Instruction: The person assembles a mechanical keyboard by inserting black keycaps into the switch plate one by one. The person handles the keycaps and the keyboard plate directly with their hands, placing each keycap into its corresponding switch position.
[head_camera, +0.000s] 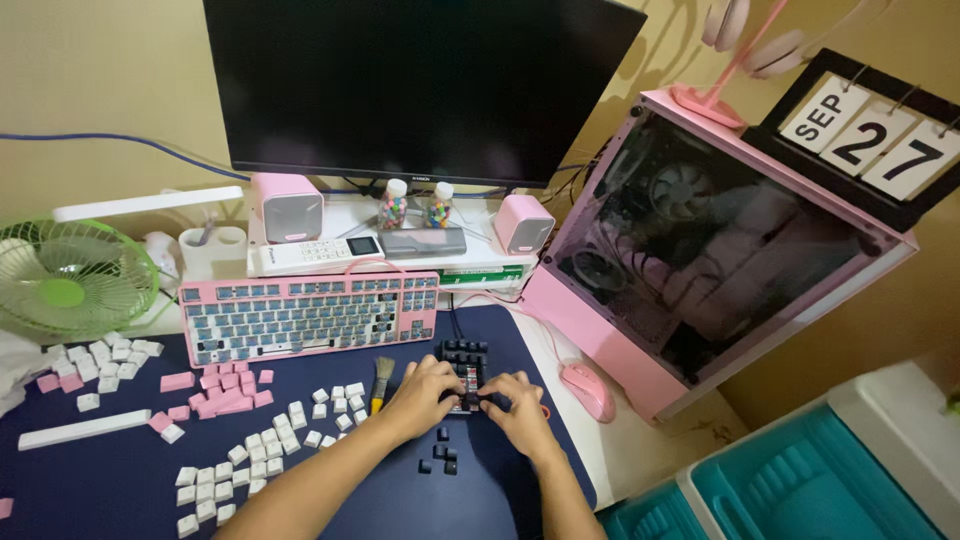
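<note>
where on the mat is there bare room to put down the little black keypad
Bare navy mat lies between the long white spacebar and the white keycaps. Another bare patch lies between the forearms, below the loose black keycaps. It is crowded below the pink keyboard and around the brush.

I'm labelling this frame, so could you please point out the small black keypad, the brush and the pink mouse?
small black keypad (464, 352): head view, its upper keys.
brush (383, 368): head view, its bristles.
pink mouse (587, 390): head view, its top shell.

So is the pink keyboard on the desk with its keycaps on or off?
Off: the pink keyboard shows bare switches, and loose white keycaps and pink keycaps lie on the mat.
</note>
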